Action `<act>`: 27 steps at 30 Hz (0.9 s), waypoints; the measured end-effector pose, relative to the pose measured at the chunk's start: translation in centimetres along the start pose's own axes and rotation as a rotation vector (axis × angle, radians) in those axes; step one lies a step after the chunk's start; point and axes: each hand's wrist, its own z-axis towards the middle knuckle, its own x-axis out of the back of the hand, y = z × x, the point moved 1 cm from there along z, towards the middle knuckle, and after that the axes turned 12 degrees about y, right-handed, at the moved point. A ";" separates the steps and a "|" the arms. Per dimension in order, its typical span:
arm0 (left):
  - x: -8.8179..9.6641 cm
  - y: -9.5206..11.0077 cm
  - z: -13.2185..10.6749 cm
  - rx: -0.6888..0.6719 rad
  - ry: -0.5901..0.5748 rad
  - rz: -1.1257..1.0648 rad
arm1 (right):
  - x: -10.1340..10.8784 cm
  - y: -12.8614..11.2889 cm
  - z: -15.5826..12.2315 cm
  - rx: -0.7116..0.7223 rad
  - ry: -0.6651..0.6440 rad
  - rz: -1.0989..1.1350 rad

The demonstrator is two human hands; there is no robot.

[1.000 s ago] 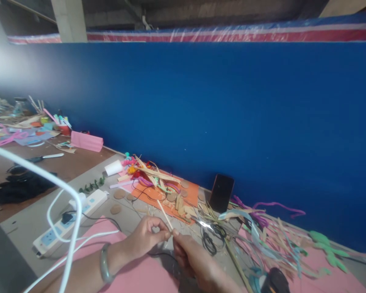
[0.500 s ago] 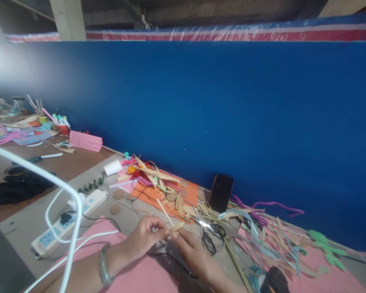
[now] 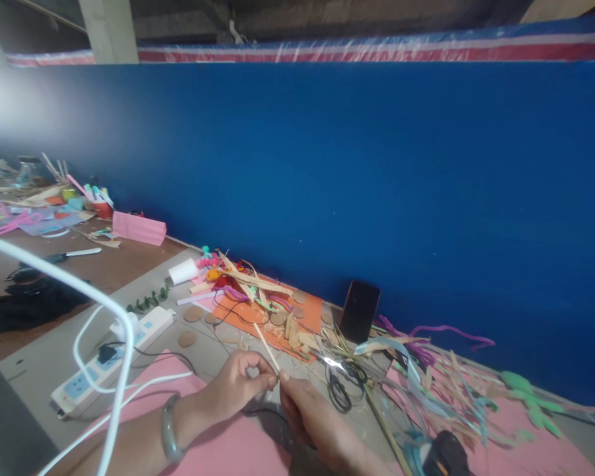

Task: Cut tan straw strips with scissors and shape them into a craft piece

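My left hand, with a grey-green bangle on the wrist, pinches the lower end of a thin pale stick that slants up and to the left. My right hand meets it fingertip to fingertip at the same spot and is closed on the stick's end too. Both hands hover over a pink sheet at the table's near edge. Black-handled scissors lie just right of my right hand.
A white power strip with white cables lies at left. An orange sheet holds straw strips and cardboard discs. A dark phone leans on the blue wall. Coloured strips and pipe cleaners litter the right. A glue gun sits at bottom right.
Half a second ago my right hand's fingers were stretched out with a short pale piece at the tips. Now they are pinched back onto the stick's end beside my left hand.
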 end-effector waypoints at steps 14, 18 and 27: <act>0.4 0.4 0.2 0.031 0.073 -0.057 | 1.6 -1.2 0.0 0.086 0.152 0.046; 0.1 0.0 0.2 0.006 0.046 -0.037 | 0.0 -1.0 -0.1 0.231 0.113 -0.252; -0.4 -0.1 -0.2 0.062 -0.001 0.032 | 0.0 -0.1 0.1 0.127 0.049 -0.215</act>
